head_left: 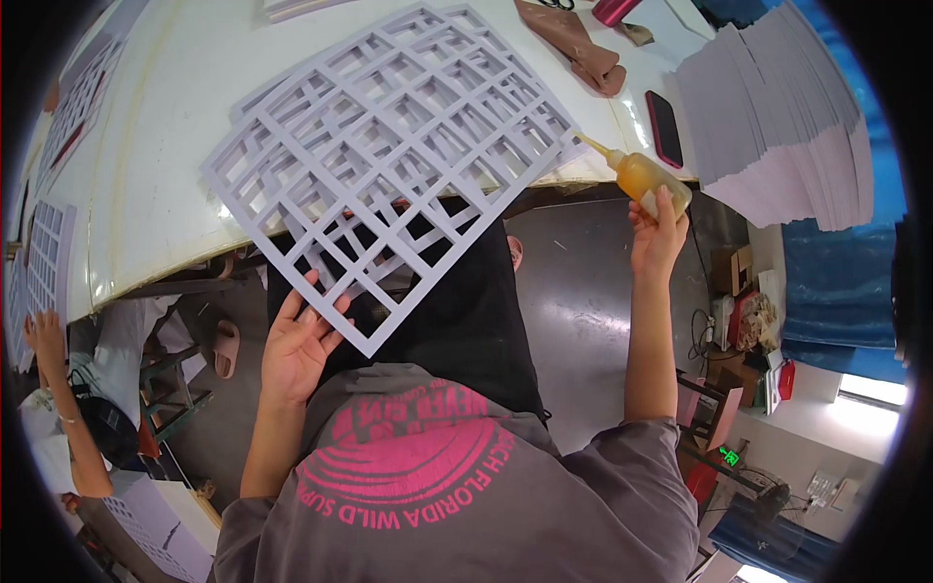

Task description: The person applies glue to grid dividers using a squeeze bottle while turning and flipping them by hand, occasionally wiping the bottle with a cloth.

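Observation:
A pale lattice sheet with rows of square cut-outs lies tilted over the table's front edge, on top of other sheets like it. My left hand grips its near left edge, the fingers partly under the sheet. In my right hand is a squeeze bottle of amber liquid, my fingers wrapped round its lower end. The bottle's thin yellow nozzle points left, its tip at or close to the sheet's right corner. I cannot tell whether the tip touches.
A phone lies near the table's right edge, beside a tall stack of grey-white sheets. Brown cloth and a pink cylinder are behind. At far left, another person's hand touches a lattice sheet.

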Demonstrator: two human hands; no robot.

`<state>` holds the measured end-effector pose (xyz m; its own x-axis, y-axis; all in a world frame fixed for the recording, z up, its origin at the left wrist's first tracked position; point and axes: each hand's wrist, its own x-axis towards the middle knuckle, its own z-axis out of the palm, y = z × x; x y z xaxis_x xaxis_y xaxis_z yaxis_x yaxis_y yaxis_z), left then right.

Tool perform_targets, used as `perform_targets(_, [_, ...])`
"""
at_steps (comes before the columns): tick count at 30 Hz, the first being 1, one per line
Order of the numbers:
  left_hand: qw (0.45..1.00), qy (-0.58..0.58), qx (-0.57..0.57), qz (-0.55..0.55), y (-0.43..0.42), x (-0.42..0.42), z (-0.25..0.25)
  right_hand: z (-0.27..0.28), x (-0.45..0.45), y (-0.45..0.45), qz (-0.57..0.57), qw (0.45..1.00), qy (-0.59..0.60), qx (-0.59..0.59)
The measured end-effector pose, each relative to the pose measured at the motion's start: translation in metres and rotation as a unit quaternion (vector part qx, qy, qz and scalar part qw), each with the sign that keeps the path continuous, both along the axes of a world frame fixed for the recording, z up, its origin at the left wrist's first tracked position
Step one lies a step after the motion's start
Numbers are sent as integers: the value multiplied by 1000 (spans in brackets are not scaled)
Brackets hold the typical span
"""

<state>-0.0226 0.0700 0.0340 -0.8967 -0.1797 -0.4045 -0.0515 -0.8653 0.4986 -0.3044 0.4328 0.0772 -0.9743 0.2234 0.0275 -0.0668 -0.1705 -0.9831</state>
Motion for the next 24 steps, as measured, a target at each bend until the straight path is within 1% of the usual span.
perform_targets(4, [1000,-4,19,-5,0,-1,-1,-7,-23,12,8,1000,-16,9])
perform_targets(8, [1000,-10,22,-13,0,-1,-1,-11,-18,13,15,999,-17,31])
perform_targets(10, [999,-14,23,-17,-1,0,-2,-8,1,8,22,999,-30,39])
perform_targets(17, [998,10,50,-37,-3,-3,-6,-9,90,-19,125,987,-104,1])
perform_targets(22, [997,20,56,-40,-5,-3,-9,0,151,-56,195,968,-148,-47])
perform_targets(23, [995,42,81,-48,-6,-3,-11,-1,160,-58,207,965,-158,-37])
perform_targets(24, [995,39,84,-43,-5,-3,-9,-3,169,-60,224,959,-170,-39])
